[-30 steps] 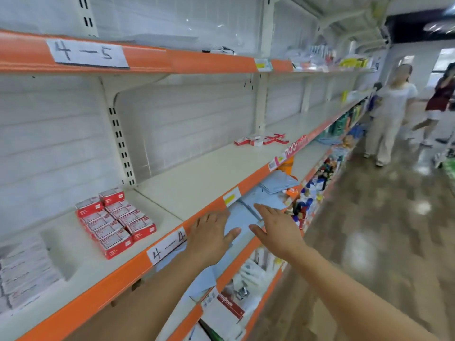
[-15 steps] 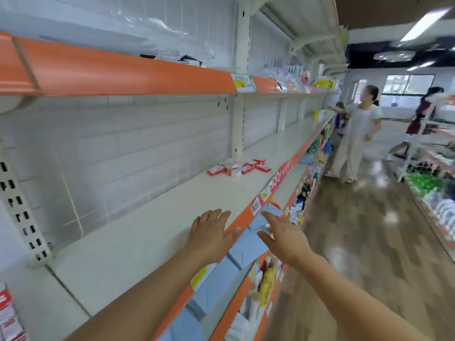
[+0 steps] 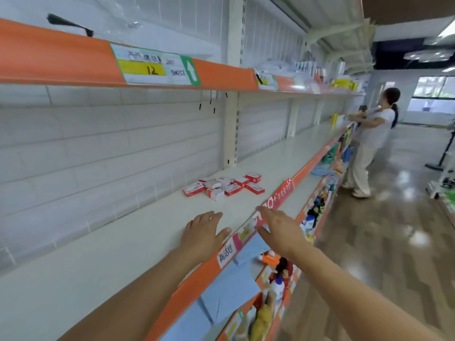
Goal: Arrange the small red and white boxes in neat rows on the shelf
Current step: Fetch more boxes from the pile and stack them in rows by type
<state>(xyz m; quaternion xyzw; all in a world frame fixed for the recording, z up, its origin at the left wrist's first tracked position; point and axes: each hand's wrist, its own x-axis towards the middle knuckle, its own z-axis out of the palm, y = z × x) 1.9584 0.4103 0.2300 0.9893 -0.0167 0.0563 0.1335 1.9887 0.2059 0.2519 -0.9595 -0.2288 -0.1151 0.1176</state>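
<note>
I see a white shelf [image 3: 147, 242] crossing the frame, red and white boxes [image 3: 222, 185] jumbled at centre. My left hand [image 3: 203, 232] and right hand [image 3: 280, 230], lower centre, reach out flat-fingered, holding nothing.

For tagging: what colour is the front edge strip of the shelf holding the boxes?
Orange, seen in the head view: front edge strip.

place: shop | long orange-edged shelves [image 3: 221, 77]; price labels [image 3: 155, 66]; stocked goods [image 3: 317, 207]
</note>
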